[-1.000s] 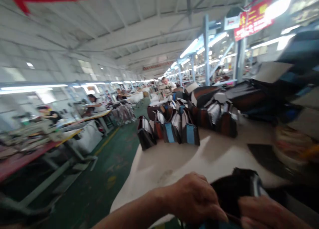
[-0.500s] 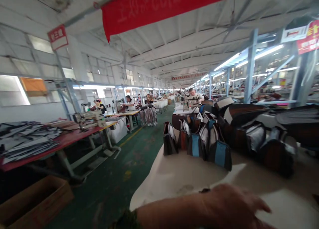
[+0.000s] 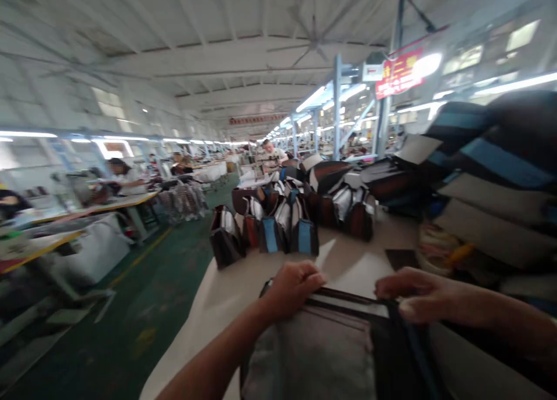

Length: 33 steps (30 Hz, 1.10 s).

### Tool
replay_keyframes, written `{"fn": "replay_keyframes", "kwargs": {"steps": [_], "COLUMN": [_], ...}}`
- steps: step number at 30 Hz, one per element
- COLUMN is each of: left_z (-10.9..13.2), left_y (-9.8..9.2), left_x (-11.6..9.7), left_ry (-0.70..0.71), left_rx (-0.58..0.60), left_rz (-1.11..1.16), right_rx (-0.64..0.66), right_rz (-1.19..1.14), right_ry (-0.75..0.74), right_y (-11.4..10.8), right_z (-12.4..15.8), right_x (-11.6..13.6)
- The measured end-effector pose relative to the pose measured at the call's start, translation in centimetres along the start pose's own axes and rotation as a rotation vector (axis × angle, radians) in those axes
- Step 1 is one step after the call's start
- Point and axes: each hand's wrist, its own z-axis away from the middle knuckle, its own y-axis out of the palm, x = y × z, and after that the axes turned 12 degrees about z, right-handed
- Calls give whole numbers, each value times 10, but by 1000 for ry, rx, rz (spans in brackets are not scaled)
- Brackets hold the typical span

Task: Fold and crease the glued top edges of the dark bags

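A dark bag with a grey lining or panel lies in front of me, its lower part cut off by the bottom of the view. My left hand is closed over its upper edge, left of the middle. On the right side of the same edge, my right hand has its fingers bent around the dark fabric, thumb toward me. Between the hands a pale strip shows along the rim. Just beyond stand several upright bags with blue or brown panels on the pale tabletop.
Dark and blue bag pieces rise in a heap at the right, above grey panels. A container with something yellow sits below. Ahead, a person works at a machine. A green-floored aisle runs along the left.
My view has swung to the right. One hand reached low over the tabletop before; now both hands hold a dark bag in front of me.
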Motion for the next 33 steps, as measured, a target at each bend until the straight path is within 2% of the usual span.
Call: {"fn": "replay_keyframes", "kwargs": {"steps": [1, 4, 7, 10, 13, 19, 23, 27, 33], "left_z": [-1, 1, 5, 3, -1, -4, -4, -4, -3], "left_y": [-2, 4, 13, 17, 15, 10, 16, 23, 26], "left_x": [4, -1, -30, -59, -77, -97, -97, -93, -94], "left_ry": [12, 40, 60, -26, -82, 20, 0, -15, -44], "left_rx": [75, 282, 453, 560, 561, 515, 518, 468, 461], "left_rz": [26, 110, 295, 476, 500, 476, 514, 516, 517], "right_rx": [45, 14, -53, -80, -126, -174, -142, -134, -112], "right_rz": [-36, -140, -184, -210, -177, -129, -112, -99, -245], "right_ry": [-44, -209, -278, -265, -212, -219, -184, -171, -125], "right_y": [6, 30, 44, 43, 36, 29, 27, 28, 34], "right_z": [2, -2, -6, -3, 2, 14, 18, 16, 10], "right_x": [4, 9, 11, 19, 32, 48, 46, 44, 42]}}
